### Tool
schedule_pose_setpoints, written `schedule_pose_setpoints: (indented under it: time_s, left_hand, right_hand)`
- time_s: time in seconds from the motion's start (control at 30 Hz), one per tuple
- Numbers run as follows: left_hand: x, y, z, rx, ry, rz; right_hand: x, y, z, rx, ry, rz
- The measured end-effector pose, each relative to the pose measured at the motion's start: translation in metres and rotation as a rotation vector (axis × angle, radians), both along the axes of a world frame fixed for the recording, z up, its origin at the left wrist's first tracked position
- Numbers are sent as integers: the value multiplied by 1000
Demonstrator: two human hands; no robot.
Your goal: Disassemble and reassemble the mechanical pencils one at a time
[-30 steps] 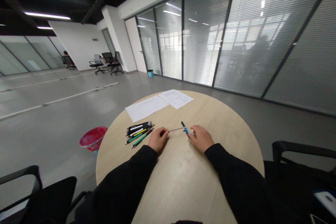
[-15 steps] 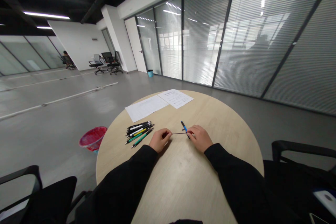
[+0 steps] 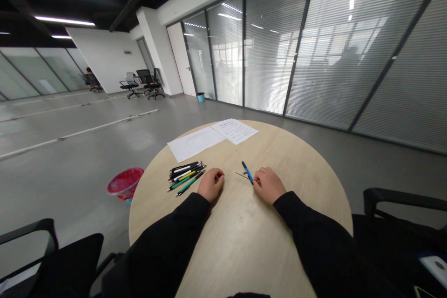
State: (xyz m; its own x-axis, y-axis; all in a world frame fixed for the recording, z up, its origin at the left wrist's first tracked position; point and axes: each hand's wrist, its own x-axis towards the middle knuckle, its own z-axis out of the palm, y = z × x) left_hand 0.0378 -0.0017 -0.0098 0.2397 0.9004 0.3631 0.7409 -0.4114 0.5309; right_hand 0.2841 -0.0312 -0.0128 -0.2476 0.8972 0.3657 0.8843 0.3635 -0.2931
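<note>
My right hand (image 3: 268, 185) pinches one end of a thin dark pen refill (image 3: 241, 175), whose tip points left toward my other hand. Beside those fingertips lies a blue and black pen barrel (image 3: 247, 170), its lower end partly behind the fingers. A short gap separates the refill tip from my left hand (image 3: 211, 184). Its thumb and forefinger are closed in a pinch, and a tiny thin thing pokes out that is too small to name. Left of that hand lies a pile of pens (image 3: 186, 176), black, white, yellow and green.
Two printed paper sheets (image 3: 197, 144) lie at the far side of the round wooden table (image 3: 293, 149). A red-lined waste basket (image 3: 125, 184) stands on the floor to the left. Black chairs (image 3: 405, 200) flank the table on both sides.
Half a second ago the refill spanned both hands. Now its left end is free of my left hand and tilts up, and my right hand has shifted slightly right with it.
</note>
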Motion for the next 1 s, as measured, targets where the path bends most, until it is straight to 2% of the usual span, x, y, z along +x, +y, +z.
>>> schedule_pose_setpoints:
  time_s: [0.3,0.53,1.0]
  left_hand:
    - [2,1,-5,44,197,-43]
    - [3,0,-3,29,218,-57]
    - [1,1,-4,18,191,-72]
  right_hand:
    - [-22,-14,3,-48,-112,-55]
    - [-26,-17,3,-90,-135,-97]
    - [-24,-14,-2,-67,-108,-71]
